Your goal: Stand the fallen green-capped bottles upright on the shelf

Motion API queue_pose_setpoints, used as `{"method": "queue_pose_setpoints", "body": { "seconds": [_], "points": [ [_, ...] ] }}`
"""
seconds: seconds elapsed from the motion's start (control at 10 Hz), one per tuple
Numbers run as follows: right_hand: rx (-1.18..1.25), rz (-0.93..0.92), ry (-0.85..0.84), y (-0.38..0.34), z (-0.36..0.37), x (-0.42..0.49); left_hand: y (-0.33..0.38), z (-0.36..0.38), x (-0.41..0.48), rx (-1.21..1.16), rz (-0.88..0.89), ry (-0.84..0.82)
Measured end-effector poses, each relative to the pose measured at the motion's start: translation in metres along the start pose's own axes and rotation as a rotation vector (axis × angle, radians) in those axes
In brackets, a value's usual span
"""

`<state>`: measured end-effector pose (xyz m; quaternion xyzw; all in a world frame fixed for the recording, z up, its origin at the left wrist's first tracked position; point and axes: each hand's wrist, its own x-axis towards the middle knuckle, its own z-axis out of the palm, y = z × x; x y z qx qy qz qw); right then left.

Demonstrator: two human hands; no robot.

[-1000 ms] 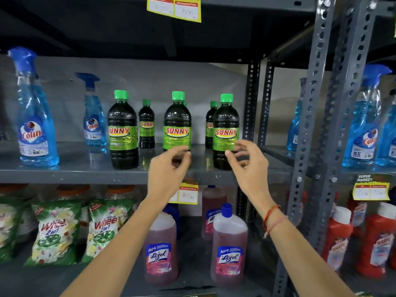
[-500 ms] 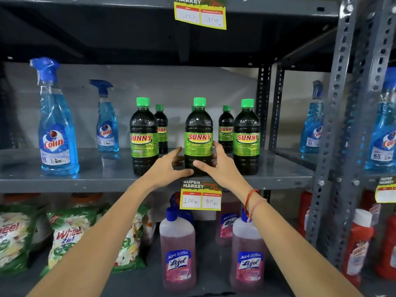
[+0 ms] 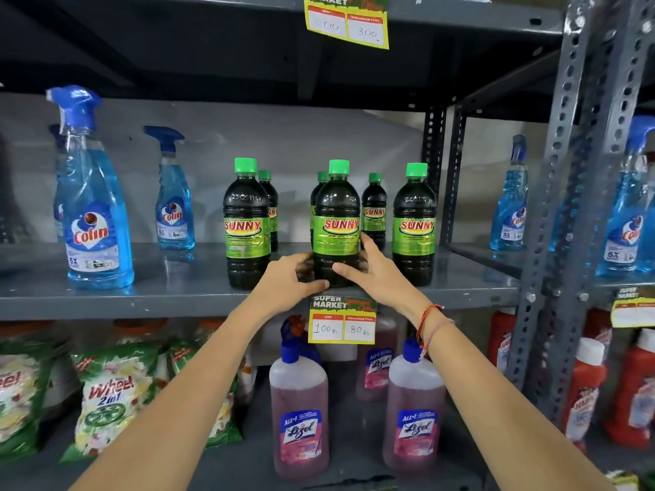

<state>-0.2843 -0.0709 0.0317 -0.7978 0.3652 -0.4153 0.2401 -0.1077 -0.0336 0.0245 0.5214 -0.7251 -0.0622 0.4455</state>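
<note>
Several dark green-capped Sunny bottles stand upright on the grey middle shelf (image 3: 177, 295). The front row has a left bottle (image 3: 246, 221), a middle bottle (image 3: 336, 217) and a right bottle (image 3: 414, 221). Smaller-looking ones stand behind, such as a back bottle (image 3: 374, 210). My left hand (image 3: 287, 281) and my right hand (image 3: 372, 271) wrap the base of the middle bottle from either side, fingers touching its lower part. No bottle lies on its side in view.
Blue Colin spray bottles (image 3: 94, 214) stand at the shelf's left and on the right rack (image 3: 510, 203). A price tag (image 3: 342, 320) hangs under the shelf edge. Lizol bottles (image 3: 299, 412), Wheel packets (image 3: 110, 395) and red bottles (image 3: 584, 384) fill the lower shelf. A perforated steel upright (image 3: 563, 207) stands right.
Both hands have moved from hovering in front of the shelf edge onto the base of the middle bottle. The view has come closer to the shelf.
</note>
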Motion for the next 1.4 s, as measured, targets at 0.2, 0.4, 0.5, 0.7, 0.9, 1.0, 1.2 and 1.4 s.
{"method": "queue_pose_setpoints", "body": {
  "seconds": [0.2,0.4,0.5,0.7,0.9,1.0,1.2,1.4],
  "points": [
    [0.05,-0.215,0.584,-0.004,0.024,-0.016,-0.01,-0.017,-0.03,-0.059,0.109,0.35],
    [0.064,-0.298,0.424,-0.036,0.072,-0.011,-0.038,-0.059,-0.048,-0.111,0.025,0.72],
    [0.029,-0.182,0.257,-0.046,0.091,0.01,-0.056,-0.076,-0.041,-0.056,-0.094,0.452],
    [0.072,-0.043,0.108,-0.053,0.112,0.039,-0.065,-0.087,-0.034,0.126,-0.113,0.009],
    [0.069,-0.043,0.039,-0.055,0.112,0.039,-0.067,-0.085,-0.032,0.158,-0.139,0.051],
    [0.061,-0.048,0.028,-0.055,0.111,0.039,-0.066,-0.085,-0.031,0.143,-0.146,0.051],
    [0.036,-0.084,0.072,-0.057,0.111,0.033,-0.063,-0.086,-0.031,0.157,-0.172,0.024],
    [-0.204,-0.324,0.487,-0.05,0.09,0.01,-0.052,-0.072,-0.041,0.173,-0.117,0.285]
  ]
}}
